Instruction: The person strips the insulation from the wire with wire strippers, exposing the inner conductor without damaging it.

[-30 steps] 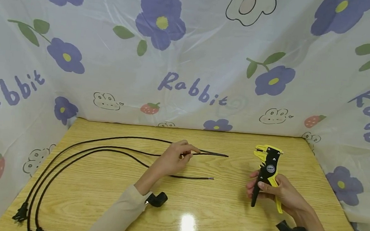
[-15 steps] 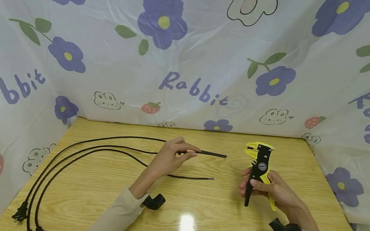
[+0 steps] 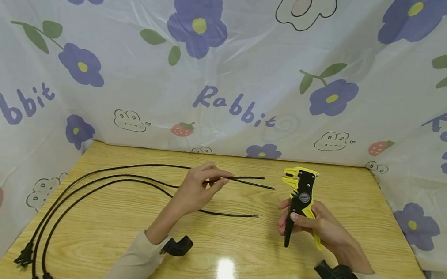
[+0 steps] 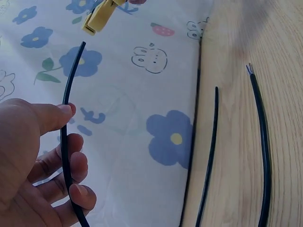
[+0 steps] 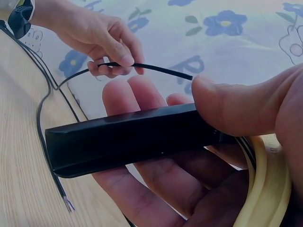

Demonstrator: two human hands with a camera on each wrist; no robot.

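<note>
My left hand (image 3: 195,192) pinches a black power cord (image 4: 75,71) between thumb and fingers, its plain cut end sticking out past the fingertips. In the left wrist view this cord is lifted and the other fingers curl loosely about it. A second black cord (image 4: 211,137) lies on the table beside it with a plain end. The third cord (image 4: 263,132) ends in bared thin wires. To the right, my right hand (image 3: 316,220) holds a black and yellow wire stripper (image 3: 304,186) by its handles, its yellow head pointing up and left, apart from the cord's end.
Black plugs (image 3: 25,256) of the cords lie at the table's left front edge. The wooden table (image 3: 260,267) is bordered by a flower-printed cloth (image 3: 232,136) at the back and both sides.
My left hand has gripped one cord and drawn it slightly left and up; its end has parted from the neighbouring cord's. The right hand has brought the wire stripper leftward.
</note>
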